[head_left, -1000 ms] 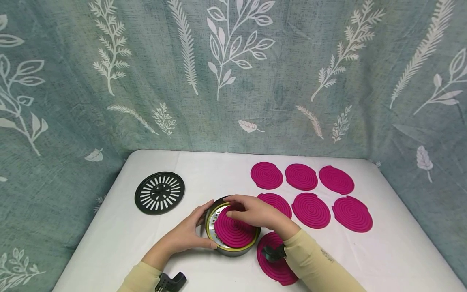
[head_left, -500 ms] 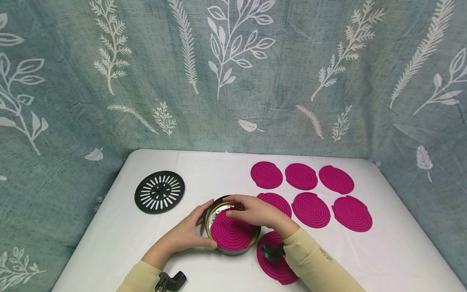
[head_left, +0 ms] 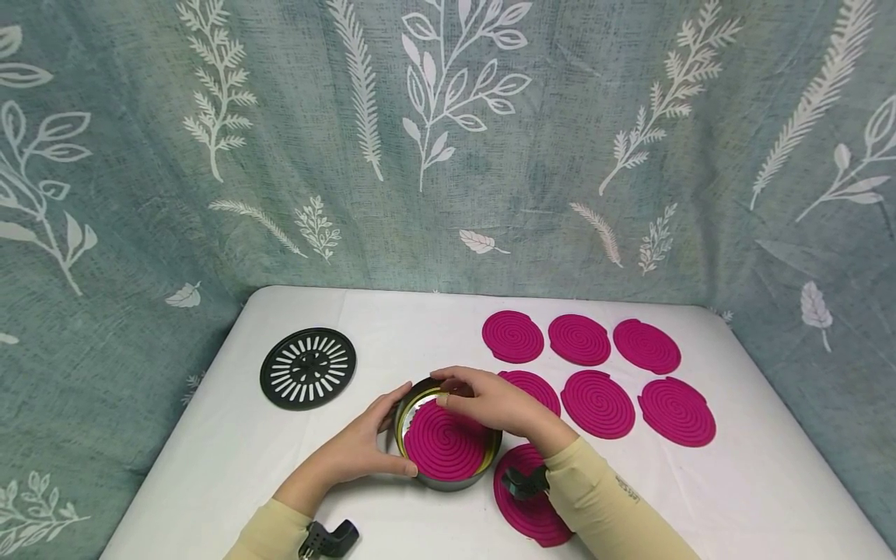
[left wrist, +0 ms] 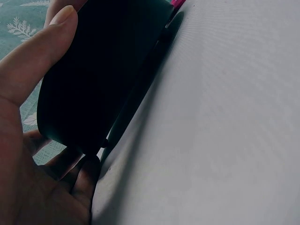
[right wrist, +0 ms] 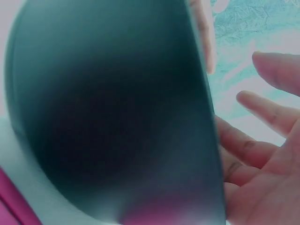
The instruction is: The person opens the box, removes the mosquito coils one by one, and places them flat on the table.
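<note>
A round dark tin (head_left: 448, 485) with a yellow inner ring stands near the front middle of the table. Inside it lies a magenta mosquito coil (head_left: 446, 445), a silver surface showing behind. My left hand (head_left: 355, 453) grips the tin from the left, thumb at the near side and fingers at the far side. In the left wrist view its fingers (left wrist: 86, 180) curl under the tin's wall. My right hand (head_left: 493, 398) is over the far right rim, thumb above the coil. The right wrist view shows that hand's fingers (right wrist: 269, 112) loosely extended, some against the tin's outside.
A black slotted disc (head_left: 308, 367) lies at the left. Several magenta coils (head_left: 598, 404) lie flat in rows at the right. One more coil (head_left: 525, 513) is partly under the right forearm. A patterned cloth (head_left: 448, 155) hangs behind the white table (head_left: 413, 334).
The coil in the tin has shifted left and toward the near side, covering more of the silver surface. My right hand has risen slightly; my left hand stays on the tin.
</note>
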`<state>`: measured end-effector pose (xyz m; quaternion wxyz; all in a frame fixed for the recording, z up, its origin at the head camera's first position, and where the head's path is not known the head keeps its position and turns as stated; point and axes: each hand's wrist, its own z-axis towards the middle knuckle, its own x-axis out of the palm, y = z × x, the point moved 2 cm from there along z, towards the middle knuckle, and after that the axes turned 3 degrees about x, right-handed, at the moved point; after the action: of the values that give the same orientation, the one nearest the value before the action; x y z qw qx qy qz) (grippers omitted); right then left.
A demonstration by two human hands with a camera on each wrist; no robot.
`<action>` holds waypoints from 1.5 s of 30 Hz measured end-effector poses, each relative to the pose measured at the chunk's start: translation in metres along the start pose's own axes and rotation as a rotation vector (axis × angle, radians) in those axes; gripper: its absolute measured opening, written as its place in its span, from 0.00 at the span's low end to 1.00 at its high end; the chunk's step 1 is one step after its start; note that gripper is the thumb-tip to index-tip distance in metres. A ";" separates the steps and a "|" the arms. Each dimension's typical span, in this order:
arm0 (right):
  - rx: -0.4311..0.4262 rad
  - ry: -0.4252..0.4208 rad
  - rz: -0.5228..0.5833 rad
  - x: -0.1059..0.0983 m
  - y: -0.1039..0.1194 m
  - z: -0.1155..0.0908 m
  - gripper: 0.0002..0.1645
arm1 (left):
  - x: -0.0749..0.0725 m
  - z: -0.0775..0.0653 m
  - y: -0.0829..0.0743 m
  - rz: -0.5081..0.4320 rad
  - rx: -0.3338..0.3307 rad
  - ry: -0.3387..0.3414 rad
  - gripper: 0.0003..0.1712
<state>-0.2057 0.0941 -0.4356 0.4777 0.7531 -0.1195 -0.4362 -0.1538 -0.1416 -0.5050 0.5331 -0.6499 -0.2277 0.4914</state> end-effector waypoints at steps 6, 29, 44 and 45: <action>-0.005 -0.067 0.041 -0.004 -0.001 0.000 0.26 | 0.000 0.000 0.000 -0.008 0.003 0.001 0.70; 0.042 -0.039 0.279 -0.010 -0.009 -0.003 0.29 | 0.001 -0.001 -0.006 -0.036 -0.011 -0.019 0.68; 0.072 0.091 0.408 -0.013 -0.015 -0.010 0.32 | -0.002 -0.007 -0.032 -0.073 -0.009 -0.025 0.66; 0.073 0.095 0.402 -0.013 -0.016 -0.011 0.32 | -0.001 -0.006 -0.029 -0.071 -0.012 -0.025 0.66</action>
<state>-0.2089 0.1170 -0.4395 0.5325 0.7508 -0.2604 -0.2915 -0.1423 -0.1360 -0.4787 0.5434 -0.6384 -0.2605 0.4788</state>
